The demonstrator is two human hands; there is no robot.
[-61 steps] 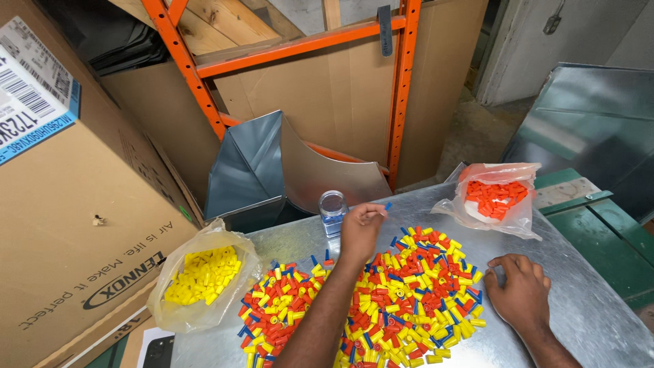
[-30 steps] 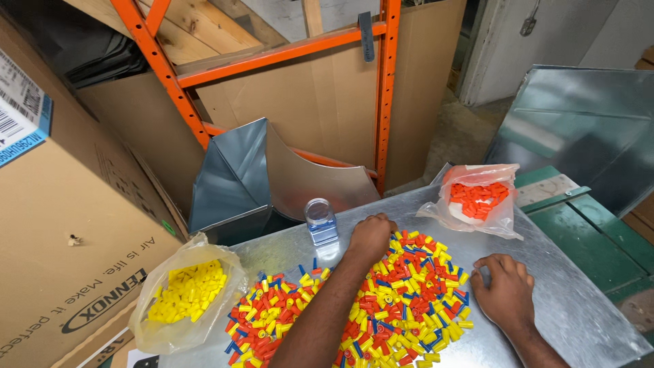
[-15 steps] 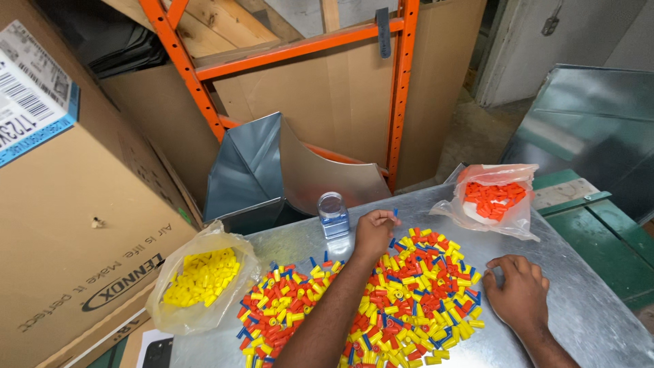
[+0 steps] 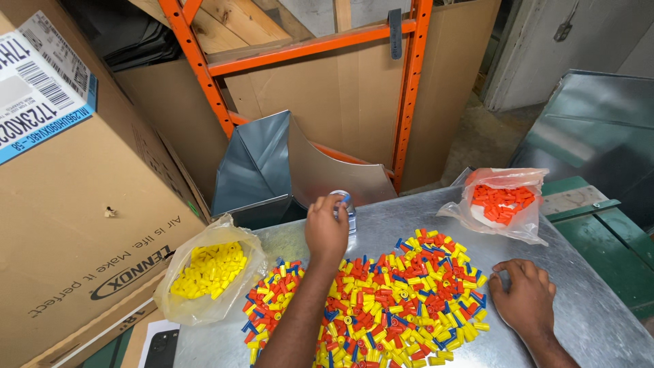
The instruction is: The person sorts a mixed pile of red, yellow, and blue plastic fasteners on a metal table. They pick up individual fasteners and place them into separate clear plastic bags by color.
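Note:
A heap of small yellow, red and blue wire connectors lies on the metal table. My left hand reaches past the heap's far edge to the mouth of a small clear bottle. Its fingers are pinched together there, and a blue connector shows at the fingertips. My right hand rests palm down on the table at the heap's right edge, fingers loosely spread, holding nothing.
A clear bag of yellow connectors sits left of the heap and a bag of orange ones at the far right. A large cardboard box, bent sheet-metal duct, orange shelf posts and a phone surround the table.
My left hand has lifted off the far part of the heap and moved back and left to the bottle's mouth. My right hand has stayed in place.

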